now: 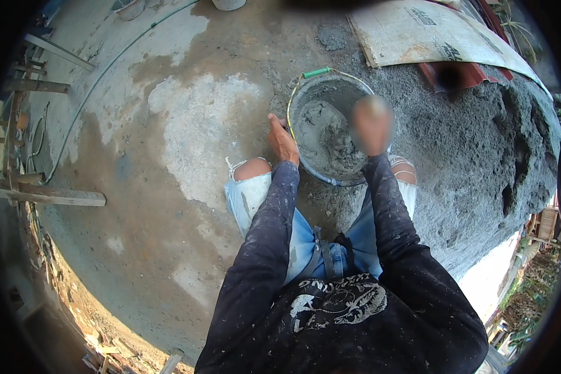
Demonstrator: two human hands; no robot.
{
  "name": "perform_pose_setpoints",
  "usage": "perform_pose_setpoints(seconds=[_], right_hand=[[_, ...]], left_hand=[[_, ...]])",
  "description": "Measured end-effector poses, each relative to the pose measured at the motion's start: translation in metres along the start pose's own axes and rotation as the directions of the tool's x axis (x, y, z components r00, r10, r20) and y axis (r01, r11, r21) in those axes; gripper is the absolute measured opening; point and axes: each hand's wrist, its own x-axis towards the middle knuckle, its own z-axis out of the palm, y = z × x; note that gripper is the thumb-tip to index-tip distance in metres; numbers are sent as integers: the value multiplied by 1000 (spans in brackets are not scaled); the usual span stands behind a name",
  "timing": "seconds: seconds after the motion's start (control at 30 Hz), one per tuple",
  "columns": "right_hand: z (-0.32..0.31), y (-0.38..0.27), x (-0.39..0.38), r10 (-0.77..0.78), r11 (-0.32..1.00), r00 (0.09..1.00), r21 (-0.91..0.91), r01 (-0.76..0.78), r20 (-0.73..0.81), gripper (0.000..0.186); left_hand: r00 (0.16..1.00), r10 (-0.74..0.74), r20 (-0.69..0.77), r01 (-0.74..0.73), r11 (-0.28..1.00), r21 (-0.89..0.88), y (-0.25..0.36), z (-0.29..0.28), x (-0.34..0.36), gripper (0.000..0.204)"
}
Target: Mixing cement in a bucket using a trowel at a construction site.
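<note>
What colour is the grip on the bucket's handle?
The grip is green, best seen in the head view.

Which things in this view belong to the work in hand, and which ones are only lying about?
In the work:
- bucket, between the knees
- grey mix, inside it
- left hand, at its left side
- right hand, blurred

Apparently lying about:
- hose
- plank
- sheet, over part of the heap
</note>
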Motion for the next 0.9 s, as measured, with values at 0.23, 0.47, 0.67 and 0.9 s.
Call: perform_pose_setpoints(seconds=[0.23, 0.47, 0.67, 0.9], right_hand=[[-49, -32, -10, 180, 816, 983, 552, -173, 42, 21], [85, 12, 33, 28, 952, 987, 305, 22, -160, 19], [38, -19, 34, -21, 722, 962, 661, 204, -273, 18], [47, 63, 3, 139, 888, 989, 436, -146, 48, 24]], left_hand=[[998, -28, 51, 30, 999, -21, 8, -1, -4, 68], [1000, -12, 2, 12, 999, -43, 0, 1, -6, 67], [1000, 1, 22, -1, 1000, -6, 13, -1, -13, 68], [1000, 4, 26, -3, 1000, -30, 13, -7, -23, 68]])
